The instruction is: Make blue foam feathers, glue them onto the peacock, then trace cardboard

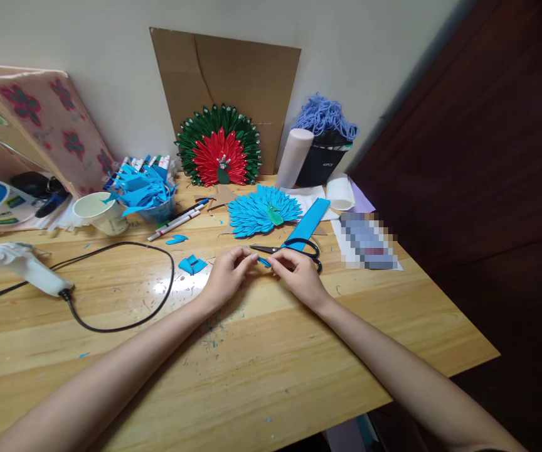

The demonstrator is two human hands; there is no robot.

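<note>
Small blue piece (263, 262) was pinched at both ends

The wooden table's (294, 376) near edge lay well apart from the fingers, specks scattered between. The left hand (228, 276) and right hand (302, 276) each had thumb and forefinger closed on the piece, near the table's middle. Scissors (270, 250) crowded just beyond; a glue gun's (40, 271) cord (111, 329) looped leftward. A dark panel (478, 188) rose past the right edge. Farther back, a blue peacock (252, 220) lay before a red-and-green one (205, 154) against cardboard (238, 75) and pale wall (374, 50). A black pouch (318, 164) read "PCS", its digits unclear.
</note>
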